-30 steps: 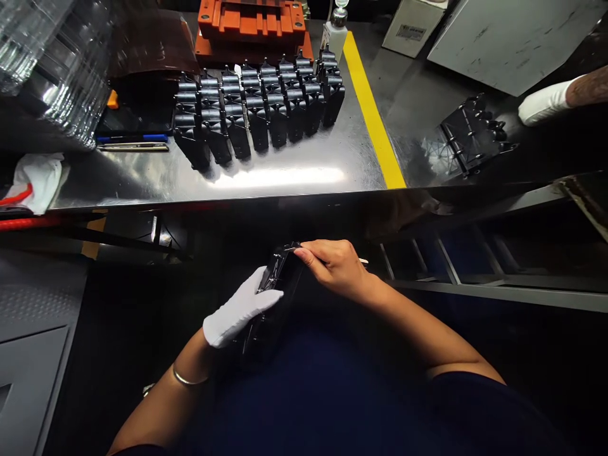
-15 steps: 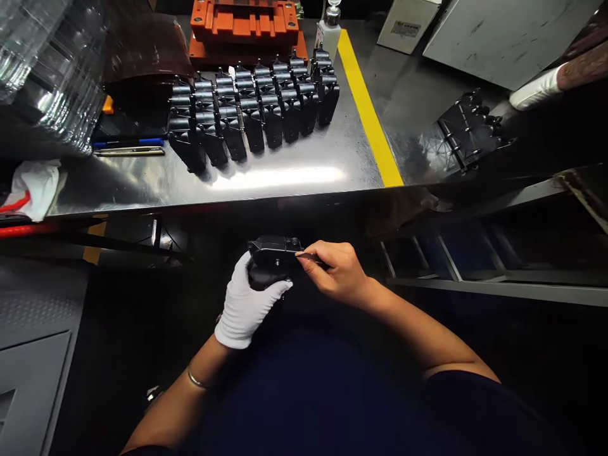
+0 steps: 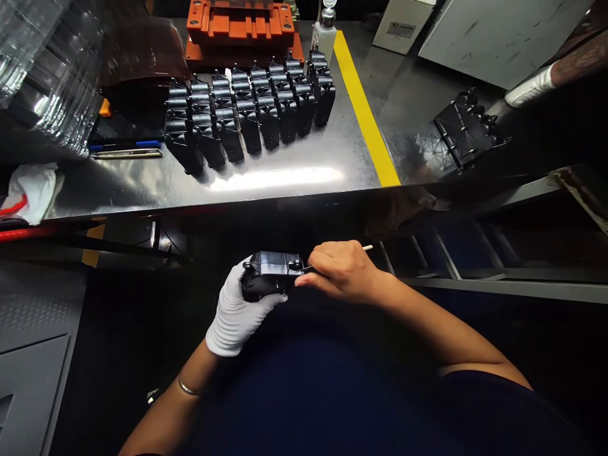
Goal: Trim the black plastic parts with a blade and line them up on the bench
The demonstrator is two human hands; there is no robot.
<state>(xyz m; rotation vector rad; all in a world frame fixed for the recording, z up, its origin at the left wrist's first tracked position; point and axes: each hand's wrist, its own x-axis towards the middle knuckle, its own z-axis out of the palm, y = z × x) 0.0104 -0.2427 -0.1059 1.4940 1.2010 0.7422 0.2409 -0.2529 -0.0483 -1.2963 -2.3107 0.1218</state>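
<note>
My left hand [image 3: 235,310], in a white glove, is wrapped round a black moulded plastic part [image 3: 270,263] in front of my body, below the bench edge. The part is tilted, so one smooth, shiny face looks up. My bare right hand [image 3: 344,269] is closed on a slim knife-like tool [image 3: 367,247]. Its pale rear end sticks out behind the fist, and its thin dark tip meets the part's right corner near a small lug. Most of the tool is hidden inside my fingers.
Rows of similar black parts [image 3: 244,107] stand on the metal bench [image 3: 285,180]. Behind them are an orange fixture [image 3: 242,28] and a bottle [image 3: 325,35]. Clear trays [image 3: 42,76] are stacked left. Right of the yellow tape [image 3: 365,114] lie another black part [image 3: 468,130] and another person's gloved hand [image 3: 529,85].
The black part has tilted so its smooth upper face shows more, and sits slightly lower. My right hand has turned over; the tool's pale rear end now shows behind it.
</note>
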